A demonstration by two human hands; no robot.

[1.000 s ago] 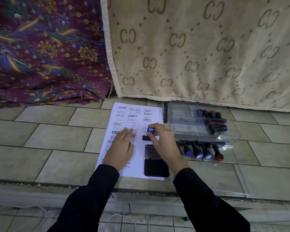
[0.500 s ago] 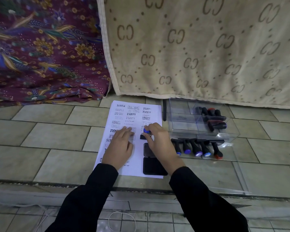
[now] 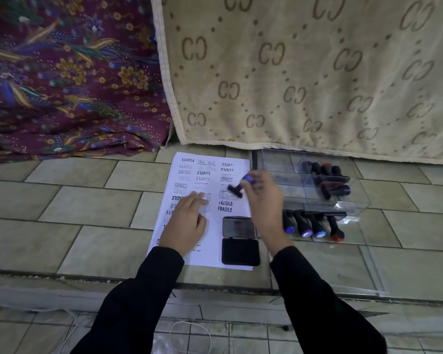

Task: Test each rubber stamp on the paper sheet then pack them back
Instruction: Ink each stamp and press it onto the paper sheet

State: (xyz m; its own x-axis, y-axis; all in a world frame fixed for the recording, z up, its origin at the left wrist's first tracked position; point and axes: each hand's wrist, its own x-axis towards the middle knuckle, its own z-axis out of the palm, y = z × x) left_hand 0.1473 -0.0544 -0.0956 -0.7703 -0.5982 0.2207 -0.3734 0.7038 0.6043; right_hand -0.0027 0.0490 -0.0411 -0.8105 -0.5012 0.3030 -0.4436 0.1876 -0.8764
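The right hand [image 3: 264, 200] pinched a blue-capped rubber stamp [image 3: 237, 190], tilted over the paper sheet [image 3: 237, 166] (blurred). The left hand [image 3: 189, 221] lay flat, fingers straight, probably to steady the sheet. An open ink pad [image 3: 239, 241] sat close for re-inking.

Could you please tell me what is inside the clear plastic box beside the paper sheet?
The clear plastic box holds several black-handled rubber stamps in its right compartments, one red-capped. Their number and faces are hidden by overlap.
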